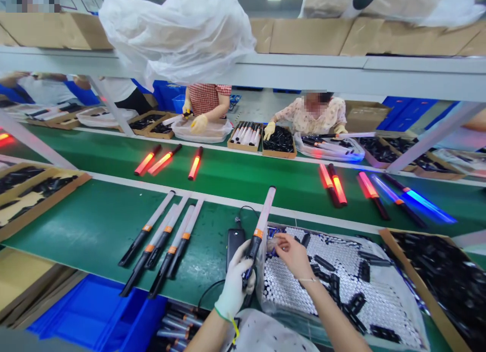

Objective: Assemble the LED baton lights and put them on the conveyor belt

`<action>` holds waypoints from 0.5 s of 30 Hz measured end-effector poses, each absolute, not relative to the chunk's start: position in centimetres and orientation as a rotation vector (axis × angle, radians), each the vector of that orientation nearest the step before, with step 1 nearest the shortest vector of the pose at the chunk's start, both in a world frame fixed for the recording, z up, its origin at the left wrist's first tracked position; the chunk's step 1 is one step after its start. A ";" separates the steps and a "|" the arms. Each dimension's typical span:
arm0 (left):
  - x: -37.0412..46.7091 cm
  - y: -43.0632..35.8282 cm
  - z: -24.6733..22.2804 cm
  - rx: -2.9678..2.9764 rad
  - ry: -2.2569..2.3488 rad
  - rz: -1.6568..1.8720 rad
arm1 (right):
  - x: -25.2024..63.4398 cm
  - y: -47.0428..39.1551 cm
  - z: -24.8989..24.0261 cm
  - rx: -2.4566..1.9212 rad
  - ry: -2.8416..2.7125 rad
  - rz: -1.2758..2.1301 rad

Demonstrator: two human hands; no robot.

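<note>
My left hand (236,281), in a white glove, is wrapped round the black handle of an unlit light baton (260,230). The baton's clear tube tilts up and away, with an orange band where it meets the handle. Bare and with its fingers bent together, my right hand (291,253) is over the far left corner of a plastic-lined tray (307,319) of upright batteries (286,281). What its fingertips hold, if anything, is too small to make out. Several black plastic parts (334,286) lie on top of the batteries.
Several unlit batons (167,250) lie to the left, near a black device (235,240) with a cable. Boxes of black parts (436,276) stand at both sides. Lit batons (195,163) rest on the green belt (243,174); co-workers sit beyond. A shelf (304,71) crosses overhead.
</note>
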State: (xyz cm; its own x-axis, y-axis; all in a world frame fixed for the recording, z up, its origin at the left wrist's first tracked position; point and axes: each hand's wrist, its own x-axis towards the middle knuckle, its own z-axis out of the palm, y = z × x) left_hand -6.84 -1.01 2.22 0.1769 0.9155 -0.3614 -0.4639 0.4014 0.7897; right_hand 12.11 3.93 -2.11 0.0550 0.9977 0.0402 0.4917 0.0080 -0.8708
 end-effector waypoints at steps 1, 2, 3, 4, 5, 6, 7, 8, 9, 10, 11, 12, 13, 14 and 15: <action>-6.8 -1.0 2.3 0.581 0.945 1.046 | 12.4 2.5 -1.9 -1.529 -1.488 0.886; -6.8 -1.0 2.3 0.580 0.947 1.034 | 12.6 1.0 -1.9 -1.474 -1.432 0.923; -6.7 -1.0 2.4 0.582 0.945 1.027 | 12.8 -0.4 -2.0 -1.423 -1.369 0.959; -6.7 -0.9 2.4 0.583 0.938 1.020 | 12.9 -1.7 -2.2 -1.384 -1.305 0.989; -6.6 -0.9 2.5 0.585 0.928 1.013 | 12.9 -2.9 -2.4 -1.364 -1.246 1.009; -6.6 -0.8 2.5 0.589 0.917 1.006 | 12.9 -3.9 -2.6 -1.364 -1.197 1.016; -6.6 -0.8 2.4 0.594 0.904 1.000 | 12.8 -4.7 -2.7 -1.368 -1.155 1.019; -6.6 -0.8 2.4 0.600 0.891 0.994 | 12.7 -5.2 -2.7 -1.369 -1.117 1.018; -6.7 -0.8 2.3 0.613 0.881 0.981 | 12.4 -5.5 -2.6 -1.369 -1.081 1.012; -6.8 -0.9 2.2 0.632 0.876 0.960 | 12.2 -5.6 -2.3 -1.363 -1.051 1.002; -6.9 -1.0 2.1 0.656 0.874 0.937 | 11.8 -5.6 -1.9 -1.355 -1.027 0.989; -7.0 -1.2 2.0 0.680 0.876 0.913 | 11.5 -5.5 -1.4 -1.346 -1.014 0.975; -7.1 -1.4 1.9 0.702 0.882 0.893 | 11.1 -5.3 -0.8 -1.336 -1.009 0.961; -7.2 -1.6 1.8 0.722 0.891 0.881 | 10.7 -5.1 -0.2 -1.326 -1.014 0.950; -7.3 -1.9 1.7 0.738 0.902 0.881 | 10.3 -4.8 0.4 -1.314 -1.029 0.946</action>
